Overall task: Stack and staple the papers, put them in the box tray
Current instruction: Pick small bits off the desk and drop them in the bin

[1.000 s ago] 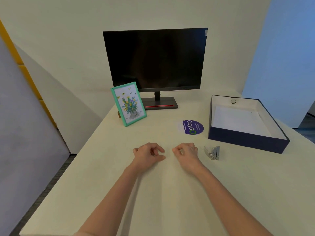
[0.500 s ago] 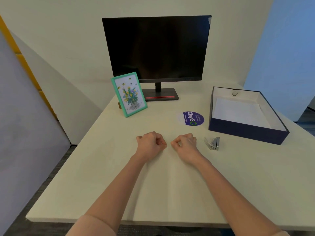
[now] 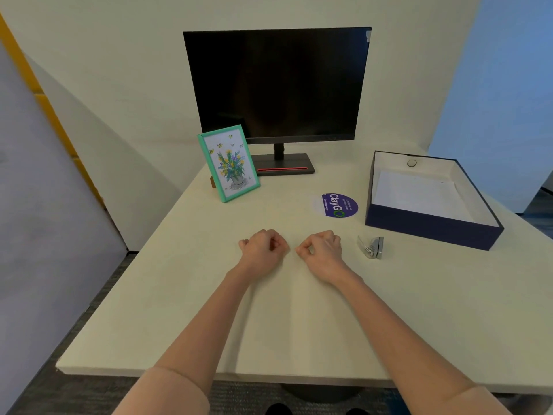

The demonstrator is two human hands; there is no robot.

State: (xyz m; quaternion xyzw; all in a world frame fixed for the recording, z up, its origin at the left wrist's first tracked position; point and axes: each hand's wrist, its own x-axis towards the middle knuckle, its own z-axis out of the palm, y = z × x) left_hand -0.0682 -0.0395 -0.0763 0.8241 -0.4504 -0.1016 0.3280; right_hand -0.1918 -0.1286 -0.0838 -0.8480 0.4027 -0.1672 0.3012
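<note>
A grey panel (image 3: 45, 205) with a yellow edge leans at far left, beside a cream desk (image 3: 179, 310) against a pale wall. A green frame (image 3: 229, 163) stands left of the dark monitor (image 3: 276, 85). Near centre, the left hand (image 3: 263, 250) and right hand (image 3: 323, 250) rest on the desk, both curled into empty fists. Farther right: a purple sticker (image 3: 336, 205), the stapler (image 3: 372, 247), then the box (image 3: 431, 229) with paper (image 3: 419, 193) inside. A blue wall (image 3: 508, 85) stands at far right.

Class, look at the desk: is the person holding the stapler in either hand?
No. The stapler lies on the desk to the right of the right hand, untouched, and both the right hand and left hand are closed fists holding nothing.
</note>
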